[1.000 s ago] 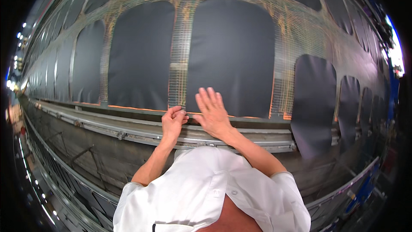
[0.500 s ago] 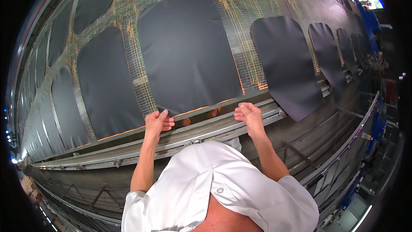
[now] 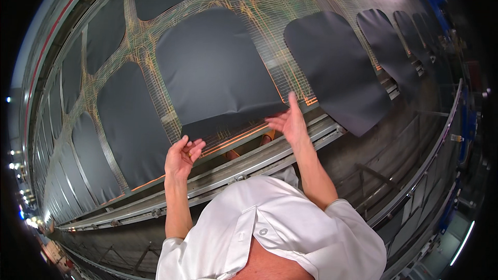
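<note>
A large dark grey sheet [image 3: 215, 67] with a rounded far end lies on a table surface [image 3: 140, 41] marked with dense orange and green lines. Along its near side the sheet bends at a crease, and a darker strip shows below that crease. At the sheet's near left corner is my left hand [image 3: 180, 162], its fingers loosely curled and the thumb apart. My right hand [image 3: 294, 127] is by the near right corner, thumb raised and fingers stretched toward the edge, slightly blurred. Neither hand visibly grips the sheet.
More dark sheets lie to the left [image 3: 129, 124] and right [image 3: 337, 67]; the right one hangs over the near edge. A metal rail [image 3: 218, 179] runs along the table's front, close to my body. A curved metal frame [image 3: 415, 181] stands at the right.
The near edge of the middle sheet has bent up and away from the table's edge, baring orange lines. Both hands have opened more, the right one moving farther away. The view has shifted.
</note>
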Available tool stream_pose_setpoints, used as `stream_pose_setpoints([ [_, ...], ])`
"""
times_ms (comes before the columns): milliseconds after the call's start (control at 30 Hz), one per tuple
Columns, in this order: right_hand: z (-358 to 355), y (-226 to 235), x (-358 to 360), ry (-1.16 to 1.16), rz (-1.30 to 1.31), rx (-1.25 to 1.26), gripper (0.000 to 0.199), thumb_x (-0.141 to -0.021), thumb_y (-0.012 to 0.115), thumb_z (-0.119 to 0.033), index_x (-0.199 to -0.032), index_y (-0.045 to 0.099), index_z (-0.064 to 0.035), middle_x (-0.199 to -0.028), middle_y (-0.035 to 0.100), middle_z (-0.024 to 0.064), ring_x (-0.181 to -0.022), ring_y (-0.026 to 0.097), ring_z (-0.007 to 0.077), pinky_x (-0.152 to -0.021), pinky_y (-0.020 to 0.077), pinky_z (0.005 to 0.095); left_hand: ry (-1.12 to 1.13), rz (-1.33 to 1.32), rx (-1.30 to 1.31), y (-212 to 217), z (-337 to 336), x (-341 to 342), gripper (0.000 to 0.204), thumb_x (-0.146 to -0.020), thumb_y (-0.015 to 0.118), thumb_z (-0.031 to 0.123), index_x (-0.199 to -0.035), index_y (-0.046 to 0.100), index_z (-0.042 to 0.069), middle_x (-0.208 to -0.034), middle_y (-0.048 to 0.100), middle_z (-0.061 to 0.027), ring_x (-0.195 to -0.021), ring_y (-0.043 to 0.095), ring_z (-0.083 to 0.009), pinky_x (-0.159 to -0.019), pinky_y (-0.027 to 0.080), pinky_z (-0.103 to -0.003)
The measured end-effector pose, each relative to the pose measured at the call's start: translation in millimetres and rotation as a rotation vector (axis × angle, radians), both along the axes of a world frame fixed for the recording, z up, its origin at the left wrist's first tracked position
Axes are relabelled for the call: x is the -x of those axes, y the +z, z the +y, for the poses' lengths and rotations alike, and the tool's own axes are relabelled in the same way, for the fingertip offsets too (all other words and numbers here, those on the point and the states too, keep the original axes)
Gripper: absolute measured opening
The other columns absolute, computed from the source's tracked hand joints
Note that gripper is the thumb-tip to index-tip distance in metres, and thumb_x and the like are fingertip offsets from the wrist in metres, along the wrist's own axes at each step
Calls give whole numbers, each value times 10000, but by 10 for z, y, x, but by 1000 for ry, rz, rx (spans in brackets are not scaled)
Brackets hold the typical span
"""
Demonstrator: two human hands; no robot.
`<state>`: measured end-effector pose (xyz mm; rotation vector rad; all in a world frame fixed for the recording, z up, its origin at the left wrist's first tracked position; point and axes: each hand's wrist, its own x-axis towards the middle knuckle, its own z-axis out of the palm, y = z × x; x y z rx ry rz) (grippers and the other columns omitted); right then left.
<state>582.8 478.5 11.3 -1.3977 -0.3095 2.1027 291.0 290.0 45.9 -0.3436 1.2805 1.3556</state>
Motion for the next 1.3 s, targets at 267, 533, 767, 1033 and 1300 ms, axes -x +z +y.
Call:
stream_pose_setpoints([
  [267,274,186,66,456,-580,-345,251,-927,644,-185,-772,606,9,-626,622,99,-500,644,174,-385,468,271,-159,59,61,-262,-367,-149,232,-921,684,215,-803,637,21,-931,717,-228,-830,739,-304,-658,640,-350],
  [533,181,491,252,541,-913,-1110,275,-880,665,-167,-685,558,-5,-574,556,208,-560,572,426,-569,455,485,-268,184,186,-344,-401,-200,253,-921,699,275,-829,615,54,-863,725,-172,-743,735,-253,-593,608,-315],
  [767,18,189,-23,573,-1041,-1218,253,-890,664,-155,-706,555,-19,-557,571,177,-561,597,408,-530,459,465,-376,290,318,-245,-311,-243,281,-933,678,277,-781,615,50,-749,702,-127,-634,702,-198,-523,567,-291],
  [1033,-82,-194,-96,364,-776,-843,301,-910,661,-142,-675,540,4,-521,554,152,-470,627,277,-477,469,395,-567,1353,453,-2,-78,-263,246,-892,673,217,-881,666,-29,-809,685,-135,-744,655,-250,-704,518,-387],
  [1300,7,-108,-91,378,-663,-415,277,-924,650,-186,-760,620,35,-597,642,104,-455,619,138,-385,490,283,-1060,1880,28,-257,741,-401,654,-972,574,270,-1489,318,-37,-1571,282,-224,-1469,220,-416,-1178,208,-536],
])
